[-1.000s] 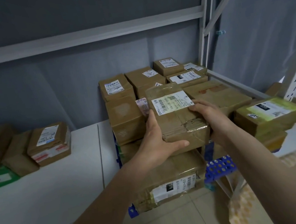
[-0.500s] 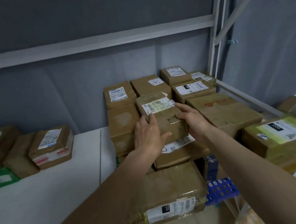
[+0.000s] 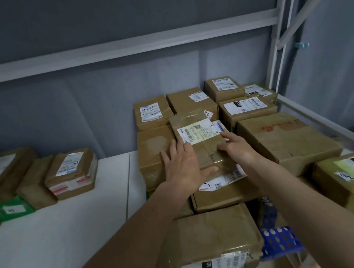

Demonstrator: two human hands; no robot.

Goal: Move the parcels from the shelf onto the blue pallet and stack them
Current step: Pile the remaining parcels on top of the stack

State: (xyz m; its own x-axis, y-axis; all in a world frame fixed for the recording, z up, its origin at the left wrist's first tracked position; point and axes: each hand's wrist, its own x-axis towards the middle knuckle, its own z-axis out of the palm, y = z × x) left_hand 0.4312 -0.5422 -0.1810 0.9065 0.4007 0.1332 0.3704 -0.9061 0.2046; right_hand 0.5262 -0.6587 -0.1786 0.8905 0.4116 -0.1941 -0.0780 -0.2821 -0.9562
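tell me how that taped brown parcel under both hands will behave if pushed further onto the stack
The taped parcel looks boxy and stiff, so it should slide rather than roll. Glossy tape may make it slippery under the flat left hand and right hand. It sits on uneven boxes, so it may tilt.

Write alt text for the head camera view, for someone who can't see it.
Both hands, the left hand and right hand, rest with straight fingers on a taped brown parcel atop a stack of parcels on a blue pallet. More parcels lie on the white shelf to the left.
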